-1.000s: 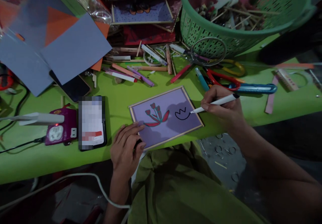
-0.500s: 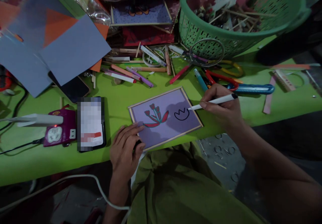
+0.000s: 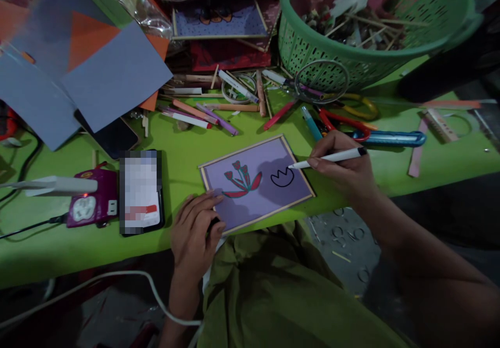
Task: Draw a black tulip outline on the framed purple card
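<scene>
A small purple card with a wooden frame [image 3: 255, 181] lies on the green table [image 3: 183, 150] right in front of me. Red flowers with teal stems are drawn at its left, and a black tulip outline [image 3: 282, 177] at its right. My right hand [image 3: 344, 168] grips a white marker [image 3: 332, 157], whose tip touches the upper right of the black outline. My left hand [image 3: 195, 231] rests flat on the card's lower left corner, fingers spread.
A phone [image 3: 140, 191] and a magenta power adapter [image 3: 91, 202] lie to the left. Loose markers [image 3: 199, 113], scissors [image 3: 344, 119] and a blue cutter [image 3: 390, 138] are behind the card. A green basket [image 3: 375, 25] stands at the back right, grey and orange paper sheets [image 3: 97, 72] at the back left.
The marker tip has moved left along the top of the black outline, closing the shape. My left hand has stayed on the card's corner.
</scene>
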### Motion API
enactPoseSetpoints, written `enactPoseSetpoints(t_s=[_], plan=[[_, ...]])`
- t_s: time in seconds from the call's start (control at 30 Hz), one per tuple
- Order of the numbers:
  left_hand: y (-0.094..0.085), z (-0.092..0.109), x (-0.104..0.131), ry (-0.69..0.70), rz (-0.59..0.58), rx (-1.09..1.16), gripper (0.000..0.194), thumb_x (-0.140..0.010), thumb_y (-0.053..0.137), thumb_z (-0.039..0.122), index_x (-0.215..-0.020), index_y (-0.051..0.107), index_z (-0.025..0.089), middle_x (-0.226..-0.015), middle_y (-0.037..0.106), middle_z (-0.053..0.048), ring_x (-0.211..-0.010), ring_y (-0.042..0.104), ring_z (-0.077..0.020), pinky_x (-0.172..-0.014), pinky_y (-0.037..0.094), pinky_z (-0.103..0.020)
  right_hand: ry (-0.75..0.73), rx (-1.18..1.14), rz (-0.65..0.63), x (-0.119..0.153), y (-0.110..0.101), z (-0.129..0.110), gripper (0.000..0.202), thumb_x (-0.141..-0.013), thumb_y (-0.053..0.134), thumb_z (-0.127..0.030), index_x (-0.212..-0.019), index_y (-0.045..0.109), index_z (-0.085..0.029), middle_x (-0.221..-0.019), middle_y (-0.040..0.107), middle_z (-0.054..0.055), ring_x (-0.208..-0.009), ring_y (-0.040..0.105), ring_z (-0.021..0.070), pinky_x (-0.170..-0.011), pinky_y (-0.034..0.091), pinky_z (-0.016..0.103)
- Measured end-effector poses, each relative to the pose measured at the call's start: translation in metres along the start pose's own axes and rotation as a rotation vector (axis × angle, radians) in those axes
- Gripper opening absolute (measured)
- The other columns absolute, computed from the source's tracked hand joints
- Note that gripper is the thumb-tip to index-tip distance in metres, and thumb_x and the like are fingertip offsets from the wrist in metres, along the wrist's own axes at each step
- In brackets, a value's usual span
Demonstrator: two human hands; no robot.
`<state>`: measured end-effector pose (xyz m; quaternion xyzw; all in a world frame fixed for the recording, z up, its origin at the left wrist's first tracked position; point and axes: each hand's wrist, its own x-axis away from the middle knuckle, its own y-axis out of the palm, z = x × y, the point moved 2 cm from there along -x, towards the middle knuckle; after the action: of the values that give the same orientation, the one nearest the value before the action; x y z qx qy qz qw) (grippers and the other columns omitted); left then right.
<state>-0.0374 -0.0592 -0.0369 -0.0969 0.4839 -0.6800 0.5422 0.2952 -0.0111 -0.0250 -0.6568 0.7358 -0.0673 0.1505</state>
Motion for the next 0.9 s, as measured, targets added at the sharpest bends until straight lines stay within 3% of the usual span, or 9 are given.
enactPoseSetpoints(t_s=[0.9], plan=[[0.001, 0.0008, 0.0013, 0.006, -0.008, 0.003, 0.018, -0.111, 0.049, 0.036, -0.099, 0.058, 0.025, -0.125, 0.08, -0.007, -0.131, 0.069, -0.0221, -0.119, 0.046, -0.044, -0.027, -0.066, 0.023, 0.0021, 0.0, 0.0031, 0.014, -0.084, 0.08, -0.023, -0.077, 0.067, -0.023, -0.066, 0.058, -0.004, -0.058, 0.047, 0.0114, -0.052, 0.031, 0.027]])
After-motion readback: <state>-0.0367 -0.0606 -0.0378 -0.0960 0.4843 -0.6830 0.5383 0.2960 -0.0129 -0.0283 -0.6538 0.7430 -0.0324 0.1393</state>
